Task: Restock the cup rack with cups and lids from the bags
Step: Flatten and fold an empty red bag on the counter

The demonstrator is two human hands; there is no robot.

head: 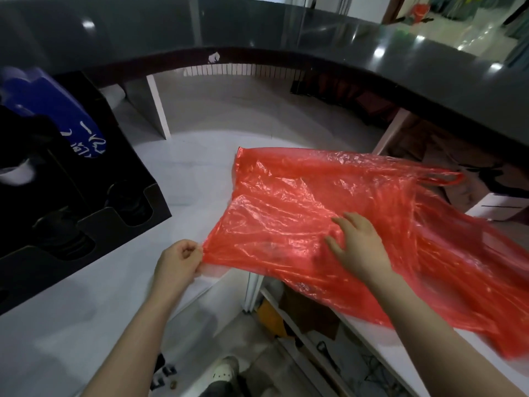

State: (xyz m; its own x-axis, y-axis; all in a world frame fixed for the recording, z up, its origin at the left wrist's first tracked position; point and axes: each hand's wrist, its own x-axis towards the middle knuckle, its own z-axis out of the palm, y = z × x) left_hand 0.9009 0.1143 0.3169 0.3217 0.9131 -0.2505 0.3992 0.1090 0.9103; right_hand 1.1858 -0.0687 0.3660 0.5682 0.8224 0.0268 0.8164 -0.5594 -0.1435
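A white worktop (197, 167) curves through the view, with a raised dark glossy counter (315, 35) arching behind it and a shiny tiled floor (446, 32) beyond that at the far right. Below the worktop's near edge, open shelves (303, 333) hold things too dim to tell, and a foot in a pale shoe (224, 371) stands on the floor there.

The red bag (343, 224), thin, crinkled and flat, is the largest thing on the worktop. It spreads from the middle toward the right, its near edge hanging over the worktop's edge, and one handle loop (442, 179) points to the far right. The right part of the bag is blurred.

Left of the bag, well apart from it, sits the black rack (120, 173), its front cut into rounded slots. Dark stacked shapes lie in the slots; whether they are cups or lids I cannot tell. A blue cup stack (60, 110) with white lettering lies in the rack's far part.

The left hand (179, 263) is at the bag's near left corner, thumb and curled fingers pinching that corner just past the worktop's edge. The right hand (357, 245) lies on top of the bag near its middle, fingers straight and spread, pressing the plastic flat.
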